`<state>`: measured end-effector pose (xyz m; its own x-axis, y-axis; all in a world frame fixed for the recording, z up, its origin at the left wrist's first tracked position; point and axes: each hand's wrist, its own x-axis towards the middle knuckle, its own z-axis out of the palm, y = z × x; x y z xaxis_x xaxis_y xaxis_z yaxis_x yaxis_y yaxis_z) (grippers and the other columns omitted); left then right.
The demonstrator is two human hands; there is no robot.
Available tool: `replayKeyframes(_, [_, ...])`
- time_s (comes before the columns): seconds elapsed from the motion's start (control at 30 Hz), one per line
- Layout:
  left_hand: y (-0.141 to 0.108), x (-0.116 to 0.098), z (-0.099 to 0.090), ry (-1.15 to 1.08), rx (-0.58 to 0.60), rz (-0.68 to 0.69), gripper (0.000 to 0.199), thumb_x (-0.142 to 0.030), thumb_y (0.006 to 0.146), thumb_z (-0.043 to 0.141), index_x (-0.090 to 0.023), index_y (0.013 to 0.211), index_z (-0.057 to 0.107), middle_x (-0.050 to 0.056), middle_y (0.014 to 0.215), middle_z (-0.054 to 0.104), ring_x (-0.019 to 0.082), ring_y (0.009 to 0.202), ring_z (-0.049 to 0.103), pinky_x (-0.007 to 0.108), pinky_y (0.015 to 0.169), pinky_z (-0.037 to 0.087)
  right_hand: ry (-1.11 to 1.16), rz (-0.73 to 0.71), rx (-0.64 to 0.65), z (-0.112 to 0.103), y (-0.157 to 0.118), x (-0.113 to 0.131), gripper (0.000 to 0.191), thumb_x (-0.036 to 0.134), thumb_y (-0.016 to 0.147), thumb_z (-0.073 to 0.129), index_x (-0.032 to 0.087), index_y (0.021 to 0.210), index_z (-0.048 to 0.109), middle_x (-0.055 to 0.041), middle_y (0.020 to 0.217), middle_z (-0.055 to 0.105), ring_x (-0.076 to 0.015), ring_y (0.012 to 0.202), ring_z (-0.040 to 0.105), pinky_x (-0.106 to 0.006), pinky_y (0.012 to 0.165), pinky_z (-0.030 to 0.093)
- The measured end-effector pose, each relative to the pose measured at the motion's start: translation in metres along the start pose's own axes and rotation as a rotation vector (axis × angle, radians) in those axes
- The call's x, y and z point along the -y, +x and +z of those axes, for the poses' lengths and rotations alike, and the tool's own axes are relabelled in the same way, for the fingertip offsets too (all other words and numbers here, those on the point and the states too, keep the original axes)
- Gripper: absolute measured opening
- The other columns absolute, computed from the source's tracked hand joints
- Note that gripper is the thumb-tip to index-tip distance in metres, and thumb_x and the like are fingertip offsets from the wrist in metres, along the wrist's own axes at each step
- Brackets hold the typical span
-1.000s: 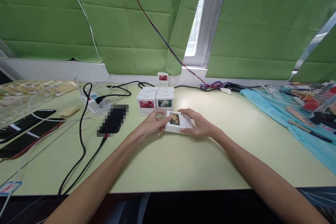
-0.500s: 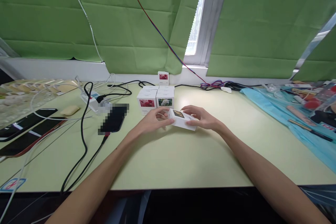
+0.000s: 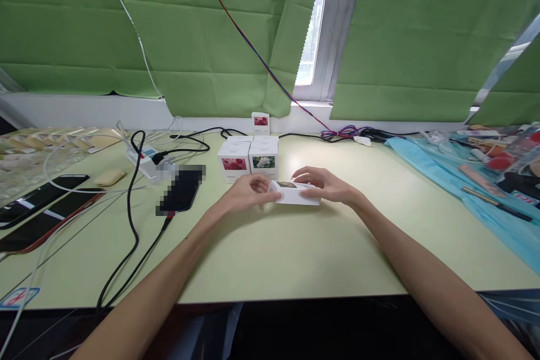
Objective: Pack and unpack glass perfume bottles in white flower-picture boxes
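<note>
White carton, printed with a small flower picture [image 3: 291,197]: one, above the near middle of the surface [image 3: 291,259], long white side toward the wearer, picture face up and seen at a shallow angle. Whether its underside touches the surface cannot be told.

Hands: two, bare, both closed on that carton. Left hand [image 3: 248,193] grips the left end, thumb at the near corner; right hand [image 3: 329,187] grips the right part, thumb on the near side, fingers arched over the far edge.

Grouped cartons, white, just beyond the left hand: front left with red-flower picture [image 3: 234,163]; front right with white-flower picture [image 3: 264,162]; others behind, partly hidden.

Small red-flower carton [image 3: 260,122]: one, upright near the wall.

Left side: dark smartphone [image 3: 185,194], partly pixelated, black cable attached; white power strip [image 3: 145,164]; beige rounded object [image 3: 110,178].

Right side: light-blue sheet [image 3: 447,180], slim black-and-gold stick [image 3: 495,203] lying on it.
</note>
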<state>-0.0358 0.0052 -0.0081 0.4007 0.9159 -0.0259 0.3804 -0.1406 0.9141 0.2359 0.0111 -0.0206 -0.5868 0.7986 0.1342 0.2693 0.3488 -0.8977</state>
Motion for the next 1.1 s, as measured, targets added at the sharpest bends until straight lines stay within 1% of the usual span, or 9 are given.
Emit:
replayKeyframes(0.13, [-0.001, 0.001, 0.001, 0.055, 0.011, -0.011, 0.050, -0.055, 0.068, 0.084, -0.016, 0.092, 0.064, 0.004, 0.085, 0.062, 0.017, 0.071, 0.062, 0.030, 0.061, 0.050, 0.002, 0.013, 0.001, -0.001, 0.000, -0.001, 0.048, 0.050, 0.082, 0.077, 0.020, 0.117, 0.064, -0.0130, 0.122, 0.072, -0.0260, 0.106, 0.065, -0.037, 0.084, 0.049])
replayKeyframes(0.27, [-0.002, 0.005, 0.000, 0.020, 0.018, -0.014, 0.059, -0.054, 0.069, 0.083, -0.022, 0.109, 0.055, 0.000, 0.087, 0.055, 0.016, 0.071, 0.060, 0.029, 0.057, 0.049, 0.075, 0.050, 0.037, -0.003, -0.002, -0.002, 0.045, 0.049, 0.083, 0.077, 0.022, 0.116, 0.063, -0.0117, 0.122, 0.072, -0.0230, 0.099, 0.065, -0.032, 0.077, 0.047])
replayKeyframes(0.37, [-0.002, 0.007, -0.003, 0.000, 0.085, 0.030, 0.062, -0.047, 0.069, 0.085, -0.024, 0.116, 0.052, -0.001, 0.089, 0.055, 0.016, 0.075, 0.061, 0.029, 0.062, 0.049, 0.137, 0.072, 0.079, -0.005, -0.003, 0.000, 0.043, 0.047, 0.083, 0.077, 0.022, 0.115, 0.063, -0.0104, 0.121, 0.073, -0.0212, 0.095, 0.064, -0.030, 0.074, 0.045])
replayKeyframes(0.53, [-0.002, 0.009, -0.010, -0.096, 0.176, 0.108, 0.053, -0.043, 0.072, 0.085, -0.024, 0.113, 0.056, -0.001, 0.089, 0.062, 0.015, 0.075, 0.061, 0.028, 0.065, 0.046, 0.155, 0.085, 0.106, -0.009, -0.006, 0.002, 0.041, 0.047, 0.083, 0.076, 0.021, 0.113, 0.065, -0.0089, 0.117, 0.074, -0.0194, 0.092, 0.063, -0.029, 0.071, 0.043])
replayKeyframes(0.67, [0.003, 0.009, -0.005, -0.323, 0.012, 0.156, 0.055, -0.041, 0.072, 0.087, -0.022, 0.113, 0.055, 0.006, 0.104, 0.070, 0.015, 0.075, 0.066, 0.032, 0.071, 0.053, 0.163, 0.104, 0.087, -0.013, -0.006, -0.001, 0.042, 0.049, 0.084, 0.075, 0.021, 0.114, 0.066, -0.0091, 0.114, 0.075, -0.0188, 0.087, 0.064, -0.028, 0.070, 0.043])
replayKeyframes(0.77, [0.005, 0.008, 0.002, -0.419, -0.122, 0.200, 0.050, -0.040, 0.072, 0.087, -0.022, 0.101, 0.049, 0.009, 0.110, 0.073, 0.016, 0.074, 0.068, 0.031, 0.067, 0.054, 0.158, 0.104, 0.077, -0.014, -0.006, -0.004, 0.044, 0.052, 0.085, 0.073, 0.021, 0.115, 0.067, -0.0090, 0.115, 0.076, -0.0190, 0.084, 0.064, -0.029, 0.070, 0.044])
replayKeyframes(0.87, [0.003, 0.007, 0.005, -0.327, -0.122, 0.233, 0.039, -0.043, 0.080, 0.080, -0.021, 0.089, 0.049, 0.005, 0.098, 0.074, 0.009, 0.056, 0.056, 0.023, 0.051, 0.043, 0.137, 0.099, 0.071, -0.015, -0.006, -0.007, 0.046, 0.055, 0.086, 0.070, 0.021, 0.116, 0.068, -0.0080, 0.109, 0.075, -0.0194, 0.083, 0.063, -0.030, 0.070, 0.044])
replayKeyframes(0.97, [0.000, 0.004, 0.005, -0.127, -0.050, 0.211, 0.028, -0.044, 0.085, 0.072, -0.019, 0.089, 0.060, 0.002, 0.082, 0.071, 0.007, 0.049, 0.045, 0.022, 0.046, 0.031, 0.100, 0.083, 0.044, -0.016, -0.006, -0.009, 0.046, 0.058, 0.087, 0.068, 0.022, 0.115, 0.069, -0.0067, 0.105, 0.073, -0.0194, 0.084, 0.061, -0.029, 0.070, 0.044])
replayKeyframes(1.1, [-0.003, 0.001, 0.002, 0.013, 0.063, 0.257, 0.023, -0.037, 0.083, 0.068, -0.019, 0.097, 0.072, 0.004, 0.094, 0.071, 0.013, 0.066, 0.057, 0.023, 0.054, 0.040, 0.065, 0.070, 0.021, -0.017, -0.006, -0.014, 0.043, 0.058, 0.089, 0.065, 0.023, 0.112, 0.071, -0.0039, 0.097, 0.068, -0.0175, 0.081, 0.056, -0.028, 0.068, 0.040])
